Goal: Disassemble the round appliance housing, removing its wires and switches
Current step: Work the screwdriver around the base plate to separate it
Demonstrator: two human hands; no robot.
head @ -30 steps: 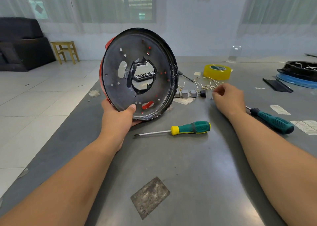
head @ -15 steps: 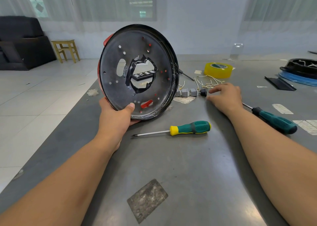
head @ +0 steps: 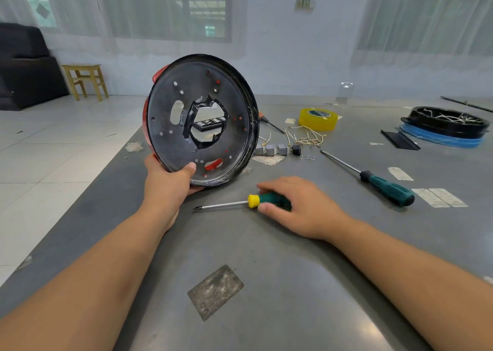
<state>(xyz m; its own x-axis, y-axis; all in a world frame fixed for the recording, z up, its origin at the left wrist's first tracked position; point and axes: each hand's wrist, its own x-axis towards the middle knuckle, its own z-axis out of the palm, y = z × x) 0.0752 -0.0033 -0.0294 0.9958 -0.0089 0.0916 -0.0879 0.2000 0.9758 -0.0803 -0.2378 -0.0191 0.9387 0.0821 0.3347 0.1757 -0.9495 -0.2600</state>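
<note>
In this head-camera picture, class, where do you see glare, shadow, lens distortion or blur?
Head view: glare on the metal table at bottom right; soft shadows under the right hand and both screwdrivers, the nearer one and the farther one; wide-angle bending stretches the forearms and tilts the window frames; the round housing, held by the left hand, is sharp; bright curtained windows look washed out.
</note>
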